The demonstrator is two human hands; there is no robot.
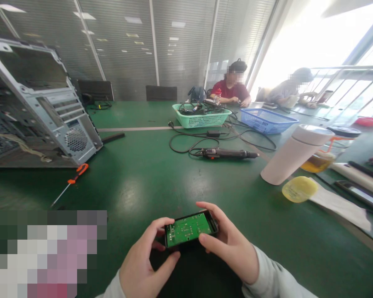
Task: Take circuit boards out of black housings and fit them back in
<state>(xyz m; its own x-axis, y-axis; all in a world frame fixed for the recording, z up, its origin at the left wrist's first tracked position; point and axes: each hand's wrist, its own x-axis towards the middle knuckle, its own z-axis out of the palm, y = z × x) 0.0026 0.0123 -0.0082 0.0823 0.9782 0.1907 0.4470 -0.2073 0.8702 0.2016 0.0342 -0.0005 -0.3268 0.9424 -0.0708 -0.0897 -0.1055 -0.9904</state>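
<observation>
A green circuit board [191, 228] sits inside a shallow black plastic case [184, 244], held low over the table in front of me. My left hand [151, 256] grips the case at its left end, fingers on the far edge and thumb by the near edge. Around the right end my right hand [228, 240] is wrapped, with the thumb on the near edge and the index finger raised past the far corner. The board's solder side faces up. Palms and hands hide the underside of the case.
On the green table [136, 182] stands an open computer case [46, 103], with an orange-handled screwdriver [71, 181] before it. An electric screwdriver [228, 154] with cable lies ahead, near a green basket [202, 120] and blue basket [267, 121]. A white tumbler [295, 155] stands right. Two people sit beyond.
</observation>
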